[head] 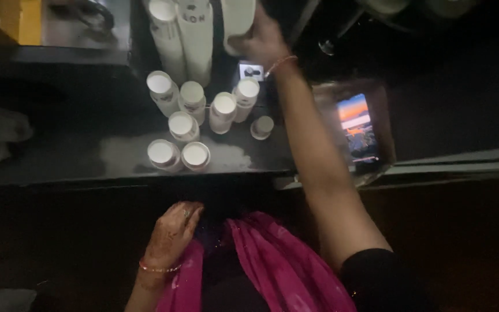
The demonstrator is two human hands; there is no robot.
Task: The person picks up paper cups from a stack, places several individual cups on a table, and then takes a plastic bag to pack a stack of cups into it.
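Dark counter (59, 156) bearing white tubes (194, 110) and phone (358, 130)

Single head view; looks steeply down, facing forward over dark counter (59, 162); counter near, just below camera; no second view.

Right hand (261, 40) stretched far forward, fingers curled, left hand (171, 234) low, relaxed

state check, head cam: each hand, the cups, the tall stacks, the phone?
right hand: reaching forward, gripping a tall white stack
left hand: low by the pink cloth, holding nothing
other tall stacks: upright at the back, untouched
short paper cups: upright, clustered on the dark counter
phone: screen lit, propped at the right
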